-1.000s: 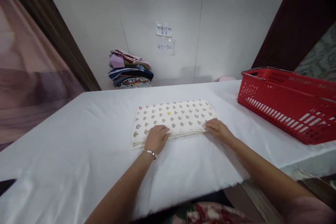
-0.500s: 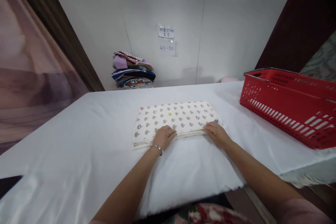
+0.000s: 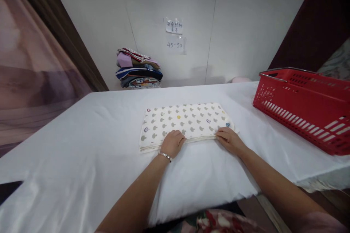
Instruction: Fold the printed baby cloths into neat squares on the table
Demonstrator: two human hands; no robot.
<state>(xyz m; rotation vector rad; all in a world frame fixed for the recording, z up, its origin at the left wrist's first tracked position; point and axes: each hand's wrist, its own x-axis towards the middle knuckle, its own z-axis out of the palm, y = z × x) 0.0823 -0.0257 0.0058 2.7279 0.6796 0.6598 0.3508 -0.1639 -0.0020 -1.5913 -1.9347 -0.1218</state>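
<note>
A folded white cloth (image 3: 188, 118) with a grey mushroom-like print and a few coloured motifs lies flat in several layers on the white-covered table. Its near edge is pinched by my left hand (image 3: 172, 143), left of the middle, with a silver bracelet on the wrist. Farther right along the same edge, my right hand (image 3: 229, 140) also has its fingers closed on the cloth, close to its near right corner. The fingertips of both hands are partly hidden against the layers.
A red plastic basket (image 3: 300, 105) with metal handles stands on the table (image 3: 82, 134) at the right. At the back left, a stack of folded fabrics (image 3: 139, 69) rests against the wall. Two paper signs (image 3: 174, 44) are stuck to the wall. Curtains hang on both sides.
The view has shifted slightly. My right hand's fingers have drawn closer together at the cloth's near edge; the left hand still grips nearly the same spot. The cloth stays folded in place.
</note>
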